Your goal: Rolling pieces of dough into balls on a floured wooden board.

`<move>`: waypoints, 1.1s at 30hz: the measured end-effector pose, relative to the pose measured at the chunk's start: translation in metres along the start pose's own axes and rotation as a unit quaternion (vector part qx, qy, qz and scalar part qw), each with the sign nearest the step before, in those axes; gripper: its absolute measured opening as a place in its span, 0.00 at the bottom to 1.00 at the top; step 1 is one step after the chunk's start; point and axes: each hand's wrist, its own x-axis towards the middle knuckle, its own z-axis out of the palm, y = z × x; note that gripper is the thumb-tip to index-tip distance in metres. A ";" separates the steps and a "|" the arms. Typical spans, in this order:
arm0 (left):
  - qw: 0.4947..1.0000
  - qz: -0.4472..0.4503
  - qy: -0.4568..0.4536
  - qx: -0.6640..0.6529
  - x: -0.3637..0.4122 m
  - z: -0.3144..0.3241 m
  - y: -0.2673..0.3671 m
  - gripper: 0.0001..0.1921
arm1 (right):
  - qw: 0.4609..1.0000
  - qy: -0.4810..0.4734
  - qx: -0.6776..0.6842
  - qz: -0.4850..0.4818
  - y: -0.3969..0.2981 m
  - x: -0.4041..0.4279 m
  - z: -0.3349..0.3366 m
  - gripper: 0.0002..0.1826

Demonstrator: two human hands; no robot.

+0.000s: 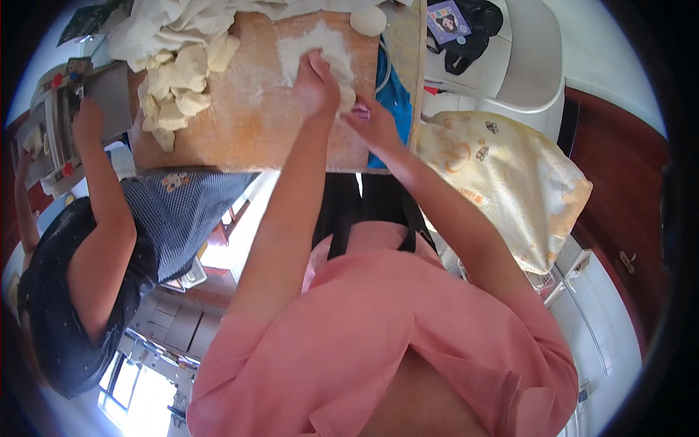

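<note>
Over the right part of a floured wooden board (pixel 256 125), my left hand (pixel 318 84) is above a patch of white flour (pixel 289 52), its fingers partly hidden. My right hand (pixel 375 123) holds a piece of pale dough (pixel 347 100) at the board's right side, and something pink shows at its fingers. Whether my left hand also touches that dough cannot be told. A pile of dough pieces (pixel 177 82) lies on the board's left part, beside a white cloth (pixel 175 27). A round pale piece (pixel 368 21) sits at the far right corner.
At the left, a co-worker in dark clothes (pixel 82 273) has both hands at a metal machine (pixel 54 131) with red knobs. Blue material (pixel 396 109) lies along the board's right edge. Further right are a yellow patterned cloth (pixel 502 180), a pale chair (pixel 538 54) and a black bag (pixel 480 27).
</note>
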 end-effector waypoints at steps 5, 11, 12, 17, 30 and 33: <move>0.868 -0.325 -0.126 -0.354 -0.008 -0.004 -0.021 0.25 | 0.994 -0.012 -0.079 -0.072 -0.010 0.000 0.009 0.23; 0.996 0.083 0.033 -0.019 -0.060 0.002 -0.019 0.22 | 0.918 -0.049 -0.264 -0.293 -0.001 -0.008 -0.006 0.27; 0.994 0.104 0.012 0.026 -0.041 0.007 -0.017 0.21 | 0.950 -0.015 -0.238 -0.201 -0.003 -0.006 -0.007 0.26; 0.998 -0.042 -0.036 -0.034 0.001 0.001 -0.007 0.24 | 0.989 -0.089 0.088 0.075 -0.004 0.011 -0.006 0.24; 0.988 -0.090 0.026 -0.124 0.009 -0.001 0.001 0.23 | 0.998 -0.047 -0.028 0.023 -0.003 0.002 -0.002 0.28; 0.835 -0.348 -0.065 -0.421 -0.009 -0.009 -0.021 0.25 | 0.987 -0.083 -0.115 -0.069 -0.018 0.011 -0.001 0.30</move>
